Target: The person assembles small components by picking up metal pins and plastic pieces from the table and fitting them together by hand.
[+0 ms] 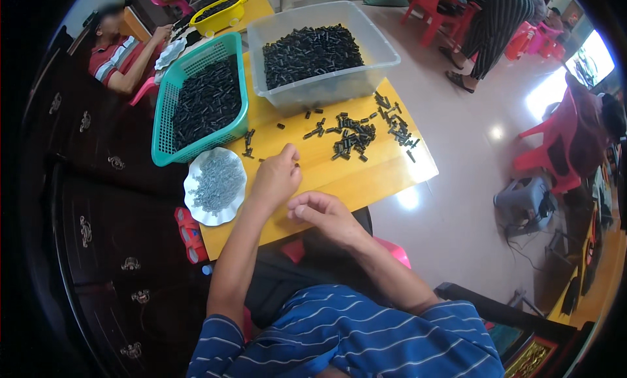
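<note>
A small dark piece (297,165) shows at the right side of the left hand (277,179), by its curled fingers; whether that grip pinches it cannot be told. The main pile of short black tubes (354,136) lies on the yellow desk (372,185), beyond and to the right of both hands, apart from them. The left hand is over the desk, back upward, wrist bent, its forearm reaching in from the near edge. The right hand (326,215) is nearer the body, above the near edge, fingers bent and thumb drawn toward them; whether its grip holds anything cannot be told. The two hands are close together but apart.

More black tubes (397,126) are strewn along the right edge, and a few lie beside the green basket (243,91) at the left edge. Toward the near left corner, a white wavy-rimmed plate (189,198) holds small pale parts (218,180). A translucent tub (287,99) full of black tubes stands farther back, right of the basket.
</note>
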